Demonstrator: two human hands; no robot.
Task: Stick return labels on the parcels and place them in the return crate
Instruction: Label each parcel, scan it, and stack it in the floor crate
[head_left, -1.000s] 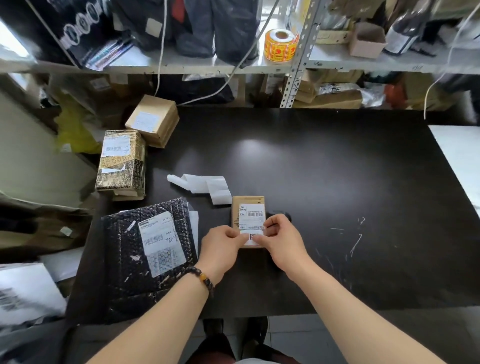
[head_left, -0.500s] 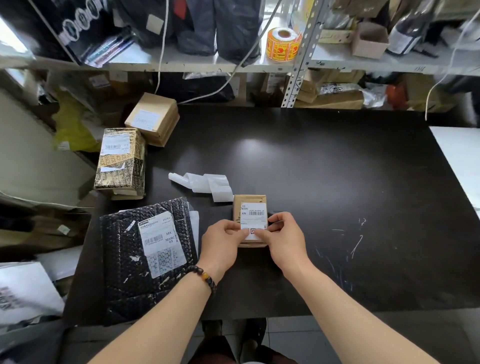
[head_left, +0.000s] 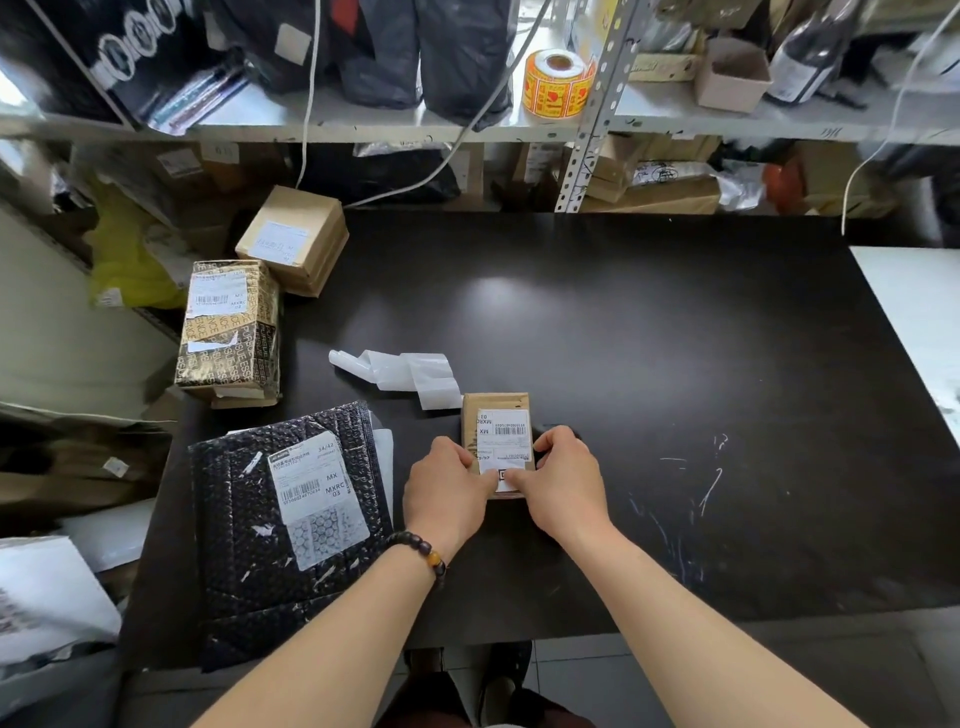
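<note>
1. Small brown cardboard parcel flat on the black bench, just below frame centre, white printed label on its top face.
2. Left hand curled round the parcel's near left edge, thumb pressed on the label's lower part.
3. Right hand clamped likewise on the near right edge, thumb tip close to the left thumb.
4. At lower left, labelled black bubble-wrap mailer; above it, gold-and-black printed box and plain brown carton.
5. Crumpled white backing strip just beyond the parcel's far left corner.
</note>
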